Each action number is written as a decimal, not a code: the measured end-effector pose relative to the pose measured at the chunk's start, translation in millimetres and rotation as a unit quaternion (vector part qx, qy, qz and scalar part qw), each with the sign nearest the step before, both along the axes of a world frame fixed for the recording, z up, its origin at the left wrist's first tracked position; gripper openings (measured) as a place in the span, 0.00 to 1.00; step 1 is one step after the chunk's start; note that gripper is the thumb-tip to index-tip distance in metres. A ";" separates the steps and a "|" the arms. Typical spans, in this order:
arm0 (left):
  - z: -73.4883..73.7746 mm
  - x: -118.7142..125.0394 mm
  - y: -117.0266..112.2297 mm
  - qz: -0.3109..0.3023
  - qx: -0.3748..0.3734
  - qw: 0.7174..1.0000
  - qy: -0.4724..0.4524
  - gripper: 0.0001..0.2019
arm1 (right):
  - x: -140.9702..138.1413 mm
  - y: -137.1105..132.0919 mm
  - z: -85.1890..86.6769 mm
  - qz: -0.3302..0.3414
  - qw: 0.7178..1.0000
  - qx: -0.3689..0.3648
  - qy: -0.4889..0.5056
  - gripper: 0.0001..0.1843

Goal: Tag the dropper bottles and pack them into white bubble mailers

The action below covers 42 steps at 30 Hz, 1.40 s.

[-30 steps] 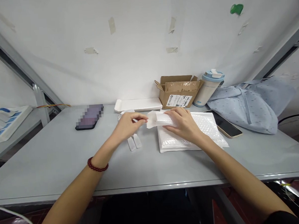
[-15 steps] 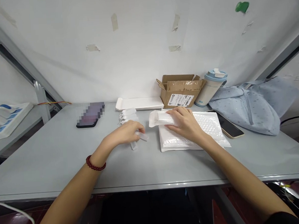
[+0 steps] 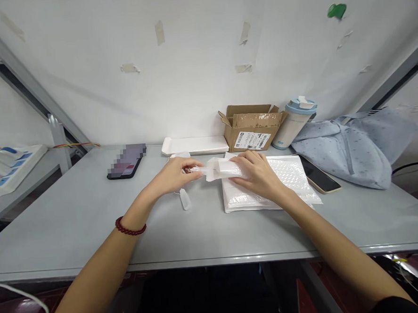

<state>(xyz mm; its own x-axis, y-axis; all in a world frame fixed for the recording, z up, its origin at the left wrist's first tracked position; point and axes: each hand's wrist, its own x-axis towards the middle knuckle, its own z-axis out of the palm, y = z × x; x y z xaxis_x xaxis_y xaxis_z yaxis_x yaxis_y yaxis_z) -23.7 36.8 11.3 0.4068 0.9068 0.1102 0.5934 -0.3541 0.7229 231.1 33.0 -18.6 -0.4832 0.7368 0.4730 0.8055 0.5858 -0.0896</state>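
My left hand (image 3: 177,174) pinches a small translucent white tag-like piece (image 3: 198,170), whose end is at the mouth of a narrow white bubble mailer (image 3: 227,167). Fingers of my right hand (image 3: 254,170) are closed around that mailer, holding it with its flap toward the left. Below it lies a stack of larger white bubble mailers (image 3: 284,171). A single whitish tag (image 3: 185,199) rests on the table below my left hand. More of these pieces (image 3: 180,155) show behind the hand, which mostly hides them.
Several flat white envelopes (image 3: 196,145) lie against the wall beside an open cardboard box (image 3: 251,128). A tumbler (image 3: 294,122), a phone (image 3: 319,174) and a light-blue cloth bag (image 3: 346,148) are at the right. Another phone (image 3: 127,161) lies at the left.
My left hand has lifted the small piece from the table and carried it up and right to the narrow mailer's mouth. My right hand has barely moved.
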 end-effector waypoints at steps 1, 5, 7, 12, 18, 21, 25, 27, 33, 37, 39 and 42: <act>-3.4 1.7 0.9 0.001 0.004 1.000 0.002 0.16 | -0.4 -0.3 -0.5 0.008 1.000 0.004 0.001 0.20; -13.3 9.3 1.9 -0.004 -0.010 1.000 -0.017 0.18 | -1.1 -0.8 -2.3 0.034 0.999 0.022 0.000 0.18; -14.6 11.6 1.6 0.000 -0.016 1.000 -0.027 0.18 | -0.4 -0.6 -2.3 0.035 0.999 0.027 0.006 0.18; -12.9 14.2 0.0 -0.036 0.010 0.998 -0.057 0.16 | 0.0 -2.0 0.8 0.052 0.997 0.008 0.053 0.18; -28.9 35.8 -9.5 -0.017 0.127 0.986 -0.102 0.11 | -4.3 -6.4 1.5 0.066 0.997 -0.004 0.045 0.18; -31.6 43.8 -14.0 0.003 0.084 0.983 -0.165 0.10 | -3.7 -5.9 1.2 0.062 0.997 -0.007 0.046 0.18; -8.7 28.5 -13.6 0.033 0.026 0.985 -0.166 0.09 | -0.3 -3.2 1.9 0.056 0.996 -0.006 0.065 0.17; 6.6 12.0 -11.1 0.061 -0.008 0.994 -0.094 0.08 | 1.4 -1.8 2.6 0.051 0.996 -0.001 0.075 0.17; 8.2 -18.5 -0.4 0.053 -0.235 0.956 0.170 0.17 | 3.1 0.1 2.4 0.023 0.998 0.004 0.064 0.17; -4.3 -8.6 -2.0 -0.035 -0.253 0.943 0.212 0.19 | 2.5 1.0 -0.2 0.022 0.999 0.010 0.046 0.17; -2.7 -2.9 -5.0 -0.074 -0.245 0.946 0.199 0.16 | 2.5 1.4 -0.9 0.022 0.999 0.013 0.043 0.17; 6.7 -1.4 -7.6 -0.062 -0.218 0.969 0.100 0.11 | 2.7 1.6 -1.0 0.022 0.999 0.013 0.046 0.16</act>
<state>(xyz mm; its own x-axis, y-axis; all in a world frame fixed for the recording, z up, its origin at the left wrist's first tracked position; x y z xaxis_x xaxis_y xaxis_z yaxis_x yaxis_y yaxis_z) -25.1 29.2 18.0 0.4886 0.7929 -0.3641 0.7098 -0.1186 0.6943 233.8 34.6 -19.7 -0.4687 0.7027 0.5353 0.7679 0.6236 -0.1462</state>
